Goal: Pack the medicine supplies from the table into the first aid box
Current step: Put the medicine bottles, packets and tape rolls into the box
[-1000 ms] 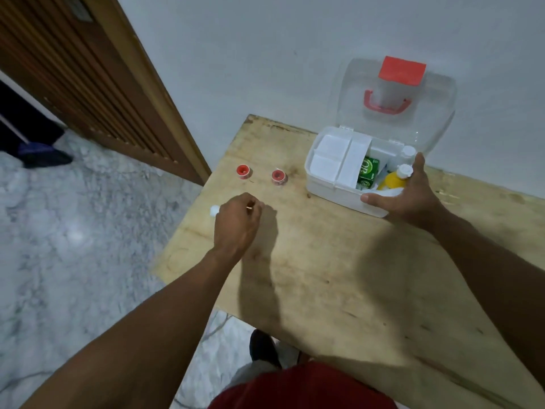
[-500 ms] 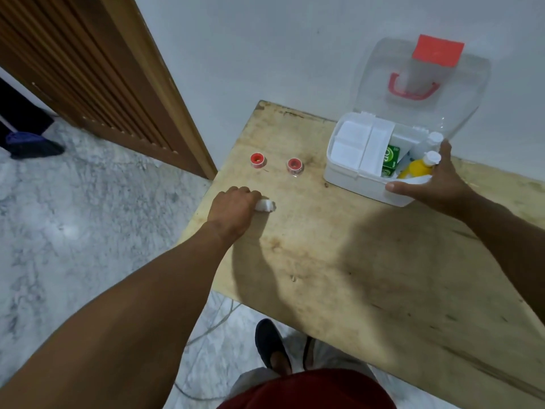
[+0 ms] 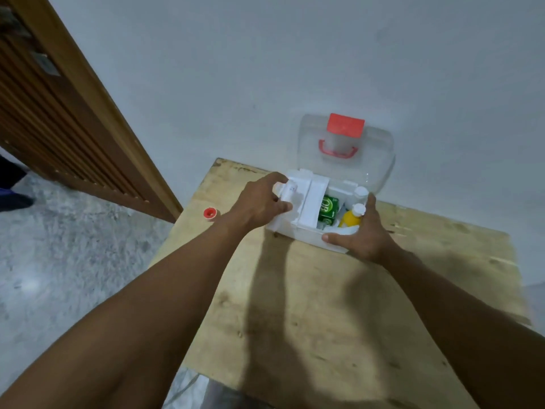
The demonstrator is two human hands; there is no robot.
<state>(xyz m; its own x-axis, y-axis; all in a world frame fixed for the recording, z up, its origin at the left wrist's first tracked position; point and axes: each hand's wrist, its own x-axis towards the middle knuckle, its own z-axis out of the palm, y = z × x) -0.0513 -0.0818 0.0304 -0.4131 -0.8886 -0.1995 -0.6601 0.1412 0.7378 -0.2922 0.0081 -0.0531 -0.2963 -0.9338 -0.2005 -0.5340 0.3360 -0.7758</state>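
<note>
A person stands at a bare plywood table [image 3: 295, 320] pushed against a pale wall, both arms reaching forward. A white first aid box [image 3: 306, 239] sits at the far side of the table. Its clear lid [image 3: 380, 160] is tipped open against the wall and carries a red latch [image 3: 345, 125] and a red handle [image 3: 336, 150].

The left hand [image 3: 262, 199] has its fingers curled round a small white tube [image 3: 290, 191] and holds it over the left end of the box, above the white tray insert [image 3: 312, 202]. I cannot tell whether the tube touches the tray.

The right hand [image 3: 362, 231] grips the box's near right corner, with the thumb along the front wall and the fingers up the right side.

Inside the box's open right part are a green carton [image 3: 328, 206], a yellow bottle [image 3: 351, 218] with a white cap, and a second white-capped bottle [image 3: 360, 191] behind it.

A small red-centred tape roll [image 3: 211, 214] lies on the table, left of the left wrist and near the table's left edge. A brown slatted wooden door [image 3: 59, 113] and a grey marble floor [image 3: 59, 261] fill the left side.
</note>
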